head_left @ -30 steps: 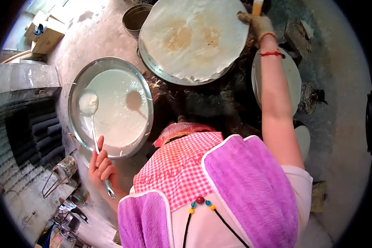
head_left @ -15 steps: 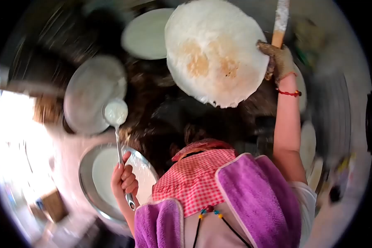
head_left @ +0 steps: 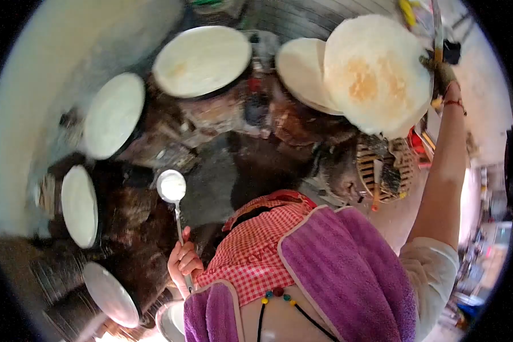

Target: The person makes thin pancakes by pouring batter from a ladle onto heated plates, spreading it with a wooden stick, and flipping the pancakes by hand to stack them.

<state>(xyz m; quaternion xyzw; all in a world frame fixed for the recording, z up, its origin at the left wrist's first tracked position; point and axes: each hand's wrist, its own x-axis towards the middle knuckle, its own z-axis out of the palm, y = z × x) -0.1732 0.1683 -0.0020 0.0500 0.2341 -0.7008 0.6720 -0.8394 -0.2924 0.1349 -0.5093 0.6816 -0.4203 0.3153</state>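
My left hand (head_left: 185,262) is closed around the handle of a ladle (head_left: 178,214), whose round bowl is filled with white batter (head_left: 172,186). Far out to the right, my right hand (head_left: 446,75) wears a soiled glove. It grips the edge of a large, thin round flatbread (head_left: 376,74) with browned patches. The same hand holds a long flat scraper (head_left: 438,34) pointing away from me. Behind and left of the held flatbread lies another pale disc (head_left: 299,71), partly covered by it. A metal basin (head_left: 162,322) of batter shows partly beside my left arm.
Round griddles bearing pale discs (head_left: 202,61) (head_left: 115,117) (head_left: 80,206) curve around the left and far side. A greyish griddle (head_left: 111,293) stands at lower left. A slatted basket (head_left: 404,165) with a wooden-handled brush (head_left: 377,185) sits below the flatbread.
My view has swung to the right. The flatbread and scraper have moved right in my right hand, over another pale disc. The filled ladle is away from the grey griddle and batter basin.
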